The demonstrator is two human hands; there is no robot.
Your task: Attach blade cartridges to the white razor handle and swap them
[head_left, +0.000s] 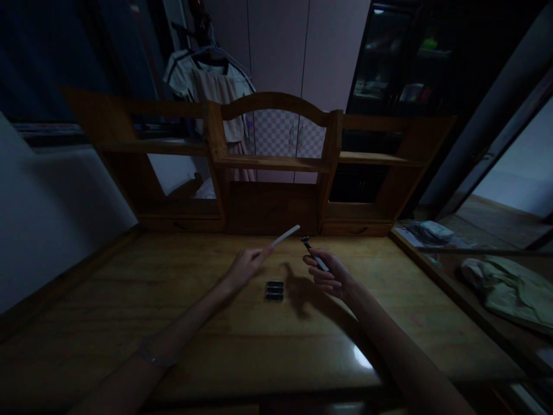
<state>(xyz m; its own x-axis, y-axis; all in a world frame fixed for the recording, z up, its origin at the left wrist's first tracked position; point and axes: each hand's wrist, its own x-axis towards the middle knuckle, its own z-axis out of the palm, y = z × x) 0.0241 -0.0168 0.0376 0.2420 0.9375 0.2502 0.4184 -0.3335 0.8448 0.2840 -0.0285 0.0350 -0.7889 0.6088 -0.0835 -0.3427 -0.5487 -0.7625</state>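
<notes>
My left hand (248, 266) is closed on one end of a slim white stick (287, 234), which points up and to the right. Its kind is too dim to make out. In my right hand (330, 272) is a razor (307, 244) with a dark neck and a pale handle, its small head tilted up toward the stick's tip. The two objects are close but apart. Below and between my hands, a small clear pack with dark cartridge-like pieces (274, 290) lies on the wooden desk (207, 334).
A wooden shelf unit (272, 164) runs along the desk's far edge. Clothes hang on a hanger (211, 75) behind it. On the right, beyond the raised desk edge, lie a pale green cloth bag (514, 288) and a plastic-wrapped item (434, 230).
</notes>
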